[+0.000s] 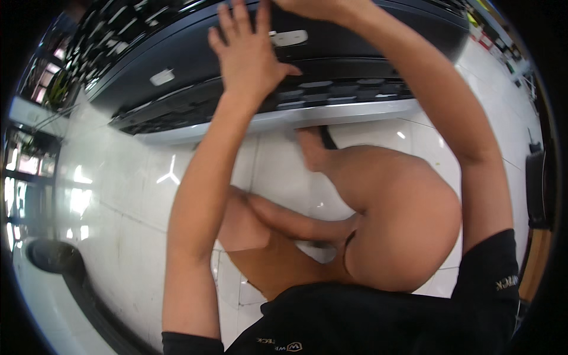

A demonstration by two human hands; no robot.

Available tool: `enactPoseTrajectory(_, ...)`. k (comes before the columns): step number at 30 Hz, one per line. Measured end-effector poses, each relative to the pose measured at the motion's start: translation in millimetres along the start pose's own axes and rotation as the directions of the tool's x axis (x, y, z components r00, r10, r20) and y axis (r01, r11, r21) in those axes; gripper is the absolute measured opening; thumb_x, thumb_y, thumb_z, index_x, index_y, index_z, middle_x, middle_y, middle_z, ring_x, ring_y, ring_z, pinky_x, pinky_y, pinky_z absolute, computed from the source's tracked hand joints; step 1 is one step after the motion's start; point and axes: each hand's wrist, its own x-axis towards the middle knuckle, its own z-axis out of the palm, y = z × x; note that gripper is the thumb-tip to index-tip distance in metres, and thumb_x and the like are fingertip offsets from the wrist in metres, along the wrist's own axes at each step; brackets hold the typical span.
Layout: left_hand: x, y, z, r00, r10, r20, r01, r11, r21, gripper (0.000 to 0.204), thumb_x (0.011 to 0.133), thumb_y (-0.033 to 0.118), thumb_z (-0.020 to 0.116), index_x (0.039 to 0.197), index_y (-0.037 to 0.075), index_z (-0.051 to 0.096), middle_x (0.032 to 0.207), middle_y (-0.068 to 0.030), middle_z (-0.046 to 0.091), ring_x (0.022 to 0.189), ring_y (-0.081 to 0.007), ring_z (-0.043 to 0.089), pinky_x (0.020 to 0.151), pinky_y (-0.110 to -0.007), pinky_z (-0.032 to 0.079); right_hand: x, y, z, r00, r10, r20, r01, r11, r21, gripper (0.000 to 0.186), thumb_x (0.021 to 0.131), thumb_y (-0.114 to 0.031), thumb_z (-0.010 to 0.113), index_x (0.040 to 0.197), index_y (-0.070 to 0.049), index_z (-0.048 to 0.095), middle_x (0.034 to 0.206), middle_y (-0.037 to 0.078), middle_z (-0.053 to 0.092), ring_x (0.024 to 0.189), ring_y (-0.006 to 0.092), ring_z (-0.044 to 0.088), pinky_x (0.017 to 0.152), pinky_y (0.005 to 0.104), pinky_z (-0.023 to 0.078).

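Observation:
In front of me is a glossy black car bumper [201, 50] with a silver-grey lower lip [343, 112]. My left hand [251, 56] lies over the bumper with fingers spread and thumb out to the right, holding nothing visible. My right hand [322, 8] is at the upper edge of the picture, over the higher part of the bumper. Its fingers are mostly cut off, so what they do does not show. A small white oblong patch [291, 38] sits on the black surface just right of my left hand. Another pale patch [162, 77] is farther left.
I squat with bent knees [408, 213] close to the bumper on a shiny white tiled floor [130, 183]. At the lower left stands a white car with a black wheel-arch trim [89, 296]. A dark object [537, 189] and a brown panel [535, 263] are at the right edge.

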Motion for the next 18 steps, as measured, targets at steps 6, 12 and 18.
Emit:
enactPoseTrajectory(6,12.2,-37.3,54.8,0.915,0.18,-0.36,-0.163,0.984,0.078,0.138,0.054,0.062,0.093,0.165,0.023,0.021,0.169,-0.0216,0.015,0.154,-0.0451,0.019,0.113,-0.067,0.026,-129.0,-60.7,13.4,0.894,-0.438,0.096,0.343,0.805,0.484,0.027,0.086,-0.036,0.072,0.072,-0.014,0.065,0.061,0.009,0.063,0.058,0.0311,0.065,0.05,0.0441,0.048)
enactPoseTrajectory(12,1.7,-40.4,40.5,0.924,0.206,-0.323,-0.198,0.979,0.057,0.141,0.052,0.062,0.093,0.165,0.023,0.018,0.169,-0.0202,0.017,0.152,-0.0445,0.023,0.111,-0.065,0.03,-140.2,-121.4,-3.8,0.693,-0.717,-0.072,0.517,0.426,0.742,0.023,0.083,-0.03,0.072,0.069,-0.014,0.063,0.063,0.007,0.062,0.058,0.0279,0.065,0.053,0.0423,0.049)
enactPoseTrajectory(18,11.8,-36.1,45.7,0.927,0.191,-0.321,-0.192,0.981,0.031,0.132,0.059,0.054,0.093,0.164,0.017,0.022,0.167,-0.0148,0.028,0.152,-0.0365,0.028,0.111,-0.064,0.029,-185.5,-51.7,95.2,0.945,-0.327,-0.033,0.193,0.472,0.86,0.02,0.084,-0.02,0.069,0.068,-0.011,0.06,0.056,0.008,0.051,0.055,0.0309,0.059,0.053,0.0426,0.046)
